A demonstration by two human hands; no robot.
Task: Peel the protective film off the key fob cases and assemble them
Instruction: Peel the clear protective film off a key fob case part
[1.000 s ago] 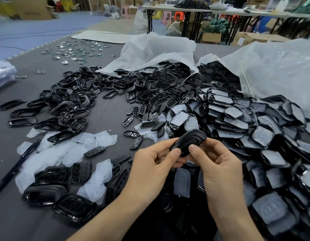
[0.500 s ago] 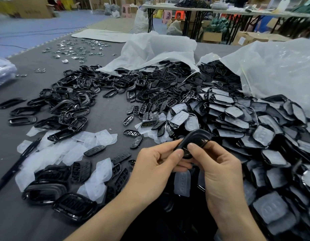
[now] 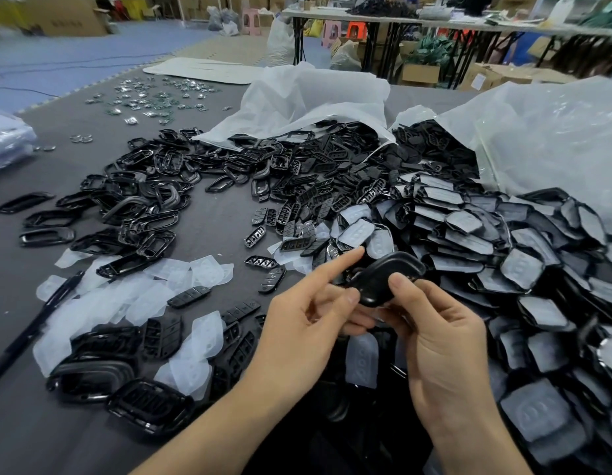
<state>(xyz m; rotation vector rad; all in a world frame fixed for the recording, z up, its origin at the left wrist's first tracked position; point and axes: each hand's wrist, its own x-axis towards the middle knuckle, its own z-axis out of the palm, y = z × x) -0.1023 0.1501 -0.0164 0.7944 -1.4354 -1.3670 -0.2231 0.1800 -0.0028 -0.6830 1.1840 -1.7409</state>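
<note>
Because the glossy black oval plastic key fob case [image 3: 383, 279] hangs above the surface [image 3: 212, 231], pinched by the right hand [image 3: 445, 341], left hand [image 3: 304, 330] pinching only its end, forefinger lifted, it may slip.

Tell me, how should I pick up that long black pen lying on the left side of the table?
Pinch the pen around the middle of its barrel. Come straight down from above, with your fingers across its thin width. It lies flat and slanted on the grey table, with its far end among the peeled film pieces, so a middle grip should lift it level.
</note>
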